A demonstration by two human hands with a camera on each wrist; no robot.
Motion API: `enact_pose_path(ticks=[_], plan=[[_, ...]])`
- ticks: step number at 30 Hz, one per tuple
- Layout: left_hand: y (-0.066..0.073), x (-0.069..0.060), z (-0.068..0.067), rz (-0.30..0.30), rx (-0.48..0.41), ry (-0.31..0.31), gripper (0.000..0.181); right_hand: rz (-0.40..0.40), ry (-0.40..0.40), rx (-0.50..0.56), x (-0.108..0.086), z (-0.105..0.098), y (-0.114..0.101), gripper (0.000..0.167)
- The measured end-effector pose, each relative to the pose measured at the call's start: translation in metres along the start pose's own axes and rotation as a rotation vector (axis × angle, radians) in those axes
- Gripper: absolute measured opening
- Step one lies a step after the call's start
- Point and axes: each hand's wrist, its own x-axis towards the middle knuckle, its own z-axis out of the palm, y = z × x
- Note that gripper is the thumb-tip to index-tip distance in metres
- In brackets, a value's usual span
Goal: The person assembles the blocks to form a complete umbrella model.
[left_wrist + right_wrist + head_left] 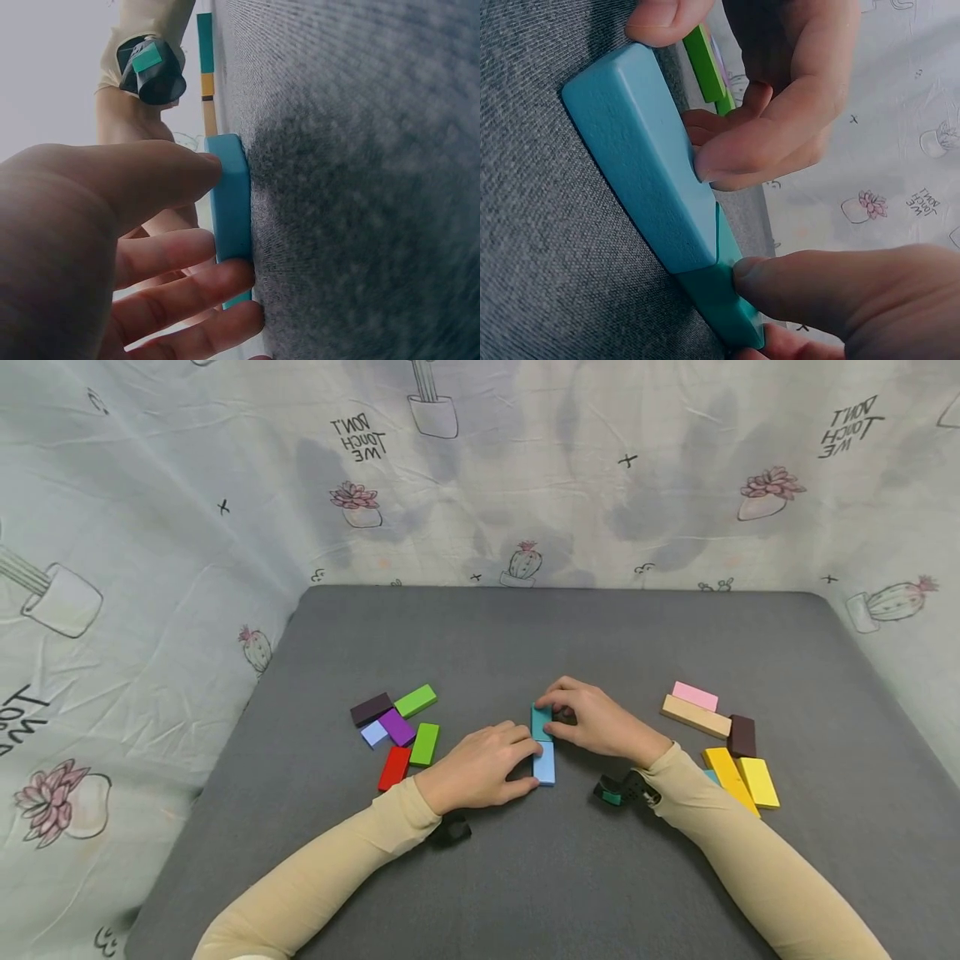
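Observation:
A light blue block [544, 768] [641, 165] and a teal block [540, 720] [718, 300] lie flat on the grey table, touching end to end in one line. My left hand [483, 767] holds the light blue block, its thumb at the near end and its fingers along the left side. Around the teal block, the thumb and fingers of my right hand [600, 718] grip the right side and far end. In the left wrist view, the light blue block [231, 202] hides most of the teal one.
Left of the hands lies a loose group with a red block [394, 768], a purple block [397, 727], green blocks and others. To the right, a pink block [695, 696], a tan block [696, 716], a dark brown block [742, 737] and yellow blocks lie beside my right forearm.

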Motion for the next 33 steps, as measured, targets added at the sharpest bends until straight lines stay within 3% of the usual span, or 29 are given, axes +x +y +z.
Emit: enact_pose_path(ticks=[18, 33], plan=[[0.0014, 0.0005, 0.0004, 0.007, 0.008, 0.024, 0.035, -0.026, -0.026, 0.03, -0.0028, -0.0014, 0.0036, 0.043], [0.0001, 0.0009, 0.0027, -0.015, -0.01, -0.003, 0.034, 0.001, -0.037, 0.051, -0.004, -0.0012, 0.0044, 0.045]])
